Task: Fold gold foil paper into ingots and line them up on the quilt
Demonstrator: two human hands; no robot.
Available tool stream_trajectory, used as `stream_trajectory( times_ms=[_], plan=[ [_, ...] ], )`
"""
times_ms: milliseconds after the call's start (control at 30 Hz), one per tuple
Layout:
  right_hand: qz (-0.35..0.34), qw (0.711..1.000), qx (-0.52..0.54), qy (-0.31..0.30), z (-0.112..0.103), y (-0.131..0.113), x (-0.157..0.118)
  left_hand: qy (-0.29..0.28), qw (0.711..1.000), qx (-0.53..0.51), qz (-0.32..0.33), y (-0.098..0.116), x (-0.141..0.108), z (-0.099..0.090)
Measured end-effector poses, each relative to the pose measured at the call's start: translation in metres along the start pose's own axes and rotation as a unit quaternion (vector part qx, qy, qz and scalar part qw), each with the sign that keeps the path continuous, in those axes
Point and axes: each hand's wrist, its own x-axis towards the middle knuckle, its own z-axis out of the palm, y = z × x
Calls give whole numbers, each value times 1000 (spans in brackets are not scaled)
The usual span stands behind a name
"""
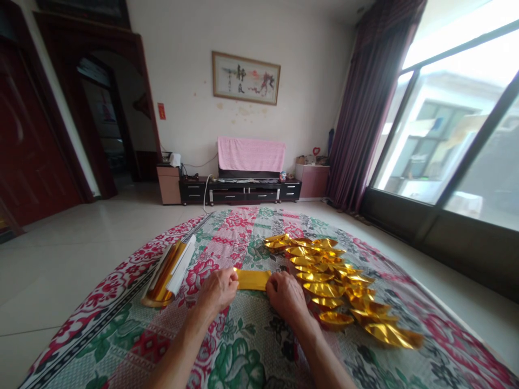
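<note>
A flat strip of gold foil paper stretches between my two hands, low over the patterned cloth. My left hand is closed on its left end, fingers curled. On the opposite end, my right hand grips with its fingers bent and the thumb side facing inward. Right of my right hand lie several folded gold paper ingots in overlapping rows. Left of my left hand rests a loosely curled stack of gold and white paper sheets. My fingertips are partly hidden behind the knuckles.
A floral cloth covers the round table. Beyond it stands a low black cabinet with a pink cloth draped over something on top. A dark curtain and large window are at right; a dark red door is at left.
</note>
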Motion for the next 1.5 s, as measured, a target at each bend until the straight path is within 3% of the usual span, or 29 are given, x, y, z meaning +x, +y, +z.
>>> stream_trajectory(
  times_ms=[400, 833, 1500],
  plan=[
    [2, 1000, 6, 5, -1, 0, 0, -9, 1000, 9, 20, 1, -1, -5],
    [4, 1000, 8, 1, 1, 1, 1, -70, 997, 27, 28, 4, 8, -18],
    [19, 998, 55, 16, 2, 3, 0, -41, 999, 26, 18, -2, 11, -7]
  ],
)
